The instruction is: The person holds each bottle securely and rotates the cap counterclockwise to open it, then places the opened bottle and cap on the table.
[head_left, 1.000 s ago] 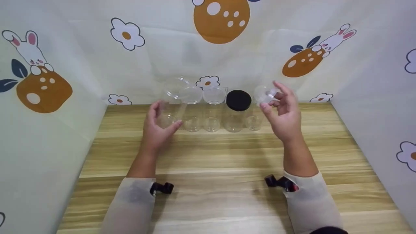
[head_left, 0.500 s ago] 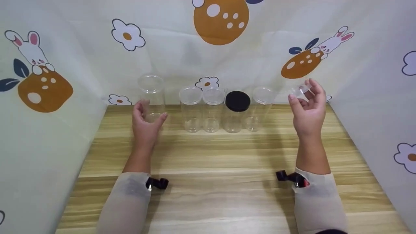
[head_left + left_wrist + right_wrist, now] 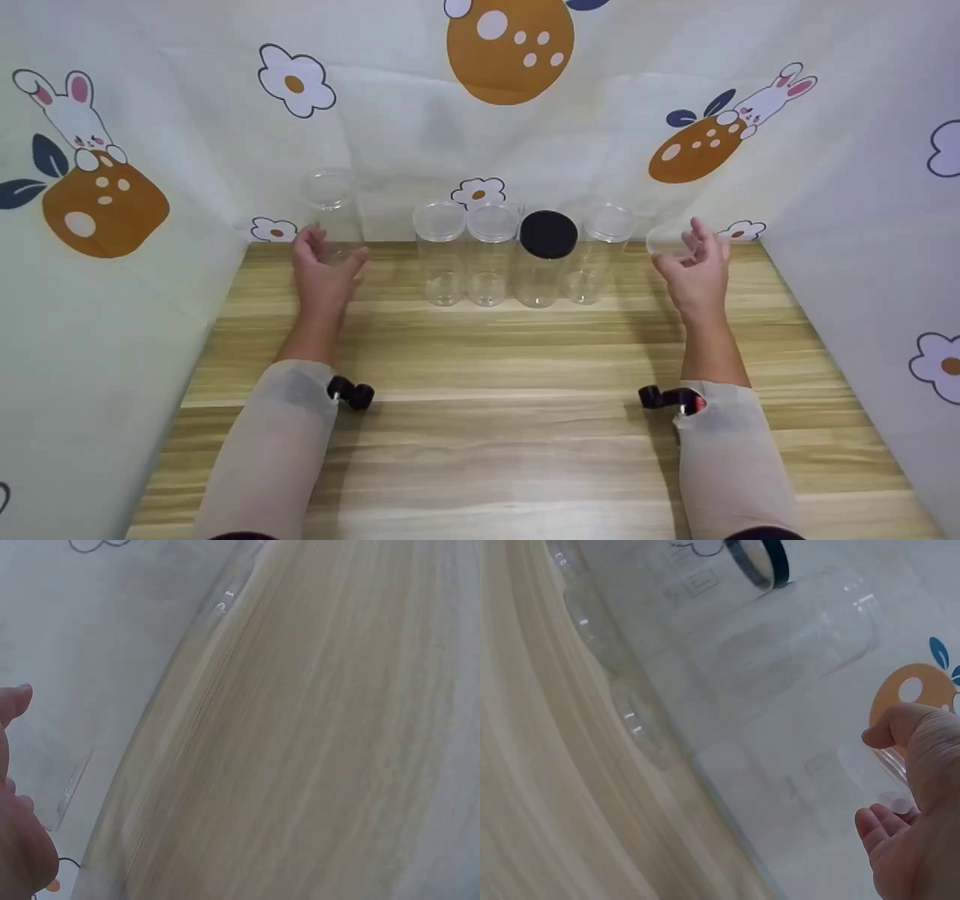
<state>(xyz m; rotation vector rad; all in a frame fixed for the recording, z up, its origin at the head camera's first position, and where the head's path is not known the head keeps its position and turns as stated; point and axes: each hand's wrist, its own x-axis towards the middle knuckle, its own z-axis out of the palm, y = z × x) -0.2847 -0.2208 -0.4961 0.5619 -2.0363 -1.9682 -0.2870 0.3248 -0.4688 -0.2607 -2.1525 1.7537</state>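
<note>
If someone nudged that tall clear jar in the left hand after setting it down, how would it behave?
The tall clear jar would probably tip fairly easily, being taller than it is wide. Its rounded wall suggests it might roll once on its side. With nothing visible inside, it likely feels light in the left hand.

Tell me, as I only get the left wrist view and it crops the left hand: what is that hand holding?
Observer: The left hand grips a tall clear jar.
Operator: And the right one?
Observer: The right hand holds a clear round piece, maybe a lid, between thumb and fingers.
Operator: Any dark lid about?
Observer: Yes, a black lid, on the third of four standing jars, counted from the left in the head view.
</note>
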